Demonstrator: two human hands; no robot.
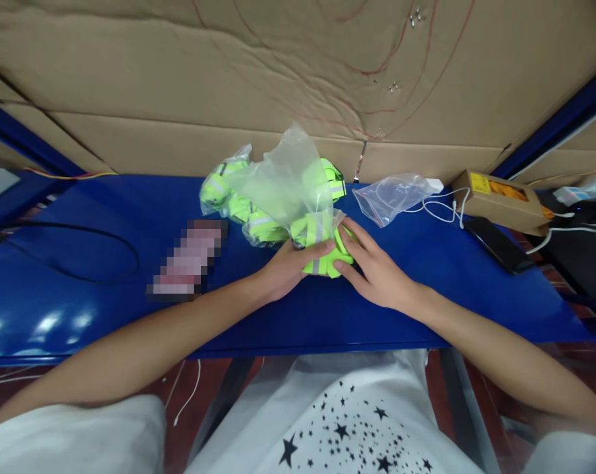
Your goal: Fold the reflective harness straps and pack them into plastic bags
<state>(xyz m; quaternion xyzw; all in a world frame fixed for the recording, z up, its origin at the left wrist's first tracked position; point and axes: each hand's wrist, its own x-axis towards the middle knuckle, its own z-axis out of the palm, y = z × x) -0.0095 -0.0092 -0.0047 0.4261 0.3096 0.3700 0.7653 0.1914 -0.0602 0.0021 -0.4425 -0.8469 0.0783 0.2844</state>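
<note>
Between my two hands, near the middle of the table, is a folded neon-yellow reflective band [318, 227] with a grey stripe. My left hand [290, 266] grips its left side, the thumb lying across the front. From the right, my right hand [374, 266] closes on the same bundle, with thumb and fingers on its edge. A clear plastic bag [282, 174] rises just behind it and covers part of the pile. More neon-yellow reflective bundles [265, 227] lie to the left and behind, some inside clear bags. Whether the held bundle is partly inside a bag, I cannot tell.
On the blue table [288, 322], a pixelated phone-shaped object [189, 260] lies left of my hands. To the right are a zip bag [389, 197], white cables, a black phone [500, 245] and an open cardboard box [498, 197]. Cardboard [179, 79] stands behind.
</note>
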